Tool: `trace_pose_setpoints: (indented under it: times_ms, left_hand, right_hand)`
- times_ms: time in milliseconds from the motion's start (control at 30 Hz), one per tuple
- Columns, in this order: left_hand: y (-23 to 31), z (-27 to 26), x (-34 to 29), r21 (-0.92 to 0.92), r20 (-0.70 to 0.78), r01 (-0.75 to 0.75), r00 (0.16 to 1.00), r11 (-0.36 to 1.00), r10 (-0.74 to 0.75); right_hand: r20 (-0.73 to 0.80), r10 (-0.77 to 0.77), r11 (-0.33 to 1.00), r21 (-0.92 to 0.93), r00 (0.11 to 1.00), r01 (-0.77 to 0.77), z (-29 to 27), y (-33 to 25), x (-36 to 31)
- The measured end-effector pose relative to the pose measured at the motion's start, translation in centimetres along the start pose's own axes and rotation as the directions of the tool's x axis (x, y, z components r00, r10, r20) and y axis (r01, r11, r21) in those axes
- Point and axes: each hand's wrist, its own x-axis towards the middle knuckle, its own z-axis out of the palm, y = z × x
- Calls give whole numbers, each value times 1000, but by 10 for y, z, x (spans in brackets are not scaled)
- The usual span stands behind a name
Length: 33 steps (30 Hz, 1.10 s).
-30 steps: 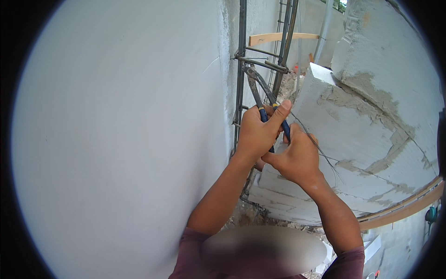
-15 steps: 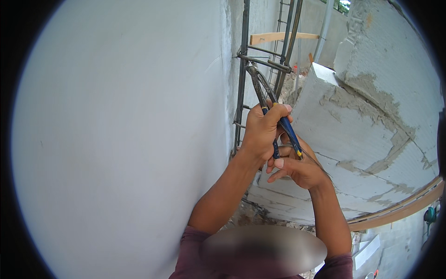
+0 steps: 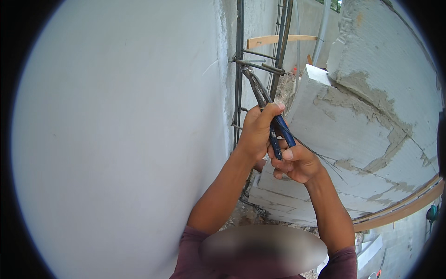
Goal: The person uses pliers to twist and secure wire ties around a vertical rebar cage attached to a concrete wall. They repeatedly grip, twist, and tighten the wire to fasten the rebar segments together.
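Note:
Long-nosed pincers with blue handles [image 3: 280, 132] reach up to a crossing of the vertical steel rebar cage [image 3: 239, 69], their jaws at a horizontal tie bar [image 3: 258, 66]. My left hand [image 3: 257, 131] is wrapped around the upper part of the handles. My right hand [image 3: 295, 160] sits just below it, fingers curled on the lower handle ends. Thin tie wire [image 3: 320, 156] trails from my right hand toward the right.
A smooth white wall [image 3: 121, 139] fills the left. On the right stands a wall of white blocks with grey mortar joints [image 3: 371, 121]. A wooden plank [image 3: 278, 40] crosses behind the cage, and a timber edge [image 3: 404, 207] runs along the lower right.
Both hands have dropped slightly and regripped the pincers; the blue handles, hidden a second ago, now show between my hands. The pincer jaws stay at the rebar crossing.

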Motion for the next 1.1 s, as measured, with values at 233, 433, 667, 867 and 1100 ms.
trace_pose_setpoints:
  times_ms: [233, 433, 667, 867, 1100]
  left_hand:
    - [18, 14, -18, 485, -176, -55, 971, 873, 159]
    - [3, 3, -3, 216, -207, 9, 978, 976, 37]
    - [-9, -11, 4, -368, 102, -14, 993, 930, 55]
    - [-24, -22, 16, -565, 397, 87, 900, 820, 178]
    - [5, -5, -13, -19, -49, 74, 996, 997, -75]
  right_hand:
    - [-245, -313, 566, -824, 917, -27, 20, 3, 10]
    - [-220, -555, 94, -975, 802, -203, 44, -4, 0]
    - [35, -22, 990, -141, 999, 27, 19, 3, -14]
    - [12, 42, 999, -10, 999, -42, 9, 21, 0]
    - [-284, -446, 505, -863, 849, -24, 36, 5, -13]
